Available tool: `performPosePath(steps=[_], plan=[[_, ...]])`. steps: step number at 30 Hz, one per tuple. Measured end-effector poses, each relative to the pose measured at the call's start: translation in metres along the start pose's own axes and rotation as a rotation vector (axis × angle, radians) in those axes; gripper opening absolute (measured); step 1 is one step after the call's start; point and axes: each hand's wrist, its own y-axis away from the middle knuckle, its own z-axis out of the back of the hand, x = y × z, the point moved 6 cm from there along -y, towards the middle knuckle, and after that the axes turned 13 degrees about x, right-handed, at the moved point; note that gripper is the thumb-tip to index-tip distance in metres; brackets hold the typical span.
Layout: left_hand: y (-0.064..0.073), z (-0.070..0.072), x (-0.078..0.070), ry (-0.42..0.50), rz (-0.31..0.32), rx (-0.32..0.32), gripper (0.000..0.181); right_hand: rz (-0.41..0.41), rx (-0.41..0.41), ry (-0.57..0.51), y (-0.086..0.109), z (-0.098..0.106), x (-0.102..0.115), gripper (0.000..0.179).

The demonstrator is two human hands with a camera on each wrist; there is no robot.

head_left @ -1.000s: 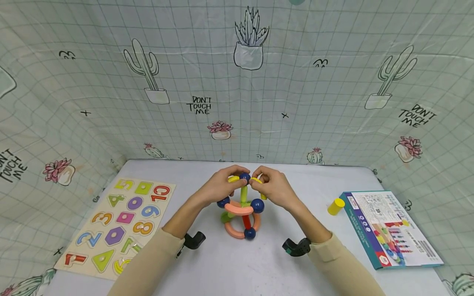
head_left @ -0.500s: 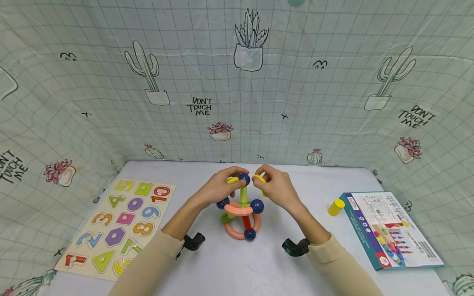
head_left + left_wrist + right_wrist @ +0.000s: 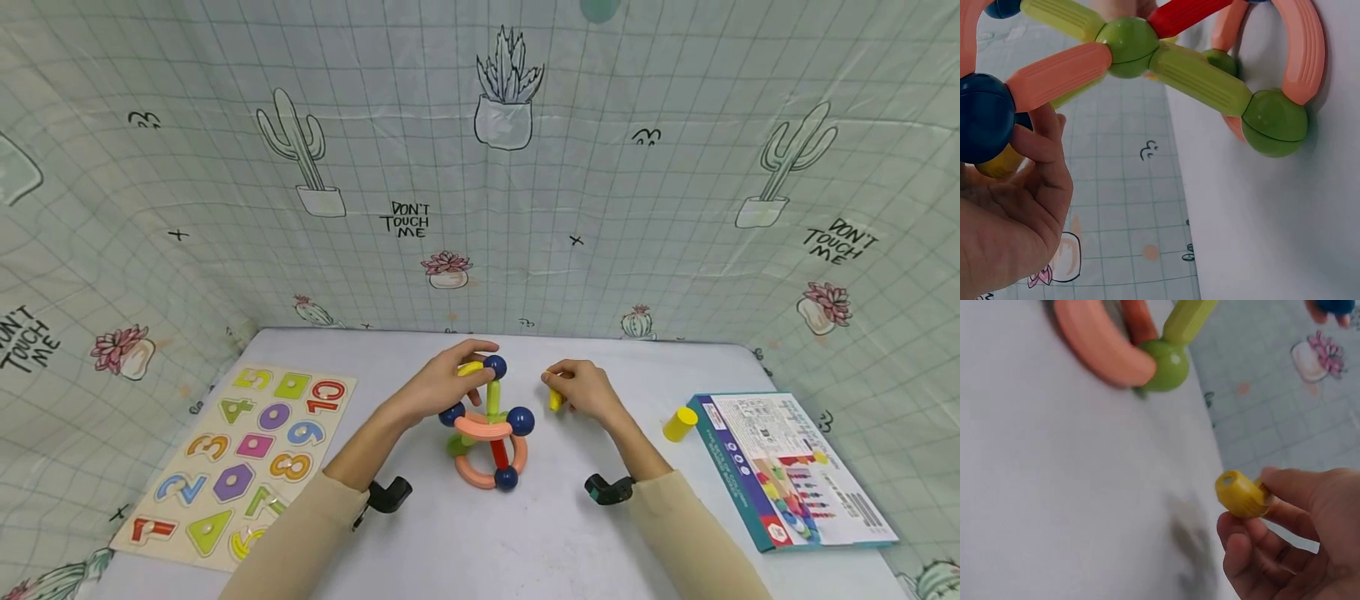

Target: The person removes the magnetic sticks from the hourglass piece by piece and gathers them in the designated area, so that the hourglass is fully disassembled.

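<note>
A magnetic ball-and-stick toy stands on the table, with pink curved sticks (image 3: 483,429), a red stick (image 3: 499,454) and green balls (image 3: 1169,365). At its top is a dark blue ball (image 3: 495,367) on an upright green stick (image 3: 492,398). My left hand (image 3: 435,385) grips this top ball between thumb and fingers, along with a yellow stick (image 3: 470,367) joined at its side. To the right of the toy and apart from it, my right hand (image 3: 588,388) pinches a curved yellow stick (image 3: 1241,495) by one end. The left wrist view partly hides the left fingers behind the toy.
A number puzzle board (image 3: 251,450) lies at the left. On the right are a yellow cylinder (image 3: 680,424) and a flat toy box (image 3: 795,475). A patterned cloth (image 3: 570,183) hangs behind the white table (image 3: 540,533).
My right hand has drawn away from the top ball, rightward and down, carrying the yellow stick with it. My left hand keeps its hold at the top of the toy.
</note>
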Motion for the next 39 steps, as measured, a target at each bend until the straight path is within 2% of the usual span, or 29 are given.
performPosePath(steps=[5,7,15,19,25,33,36,39], plan=[[0.003,-0.001,0.006,0.031,0.031,0.011,0.044,-0.047,0.010,-0.016,-0.009,-0.004,-0.018,0.034],[0.004,-0.002,0.007,0.049,0.045,0.022,0.043,-0.052,-0.011,-0.008,-0.011,-0.004,-0.022,0.034],[0.004,-0.002,0.008,0.068,0.066,0.030,0.041,-0.068,-0.086,0.089,-0.013,0.001,-0.024,0.032],[0.006,-0.001,0.012,0.097,0.094,0.030,0.039,-0.063,-0.033,0.079,-0.011,-0.001,-0.025,0.037],[0.008,-0.002,0.018,0.142,0.099,0.035,0.034,-0.047,0.078,0.013,-0.009,-0.009,-0.023,0.039],[0.006,-0.004,0.019,0.154,0.065,0.043,0.026,-0.071,0.096,-0.018,-0.008,-0.016,-0.021,0.037],[0.005,-0.005,0.019,0.152,0.057,0.044,0.025,-0.041,0.063,0.045,-0.006,-0.015,-0.015,0.037],[0.006,-0.004,0.019,0.156,0.045,0.040,0.024,0.042,-0.015,0.092,-0.003,-0.010,-0.001,0.036]])
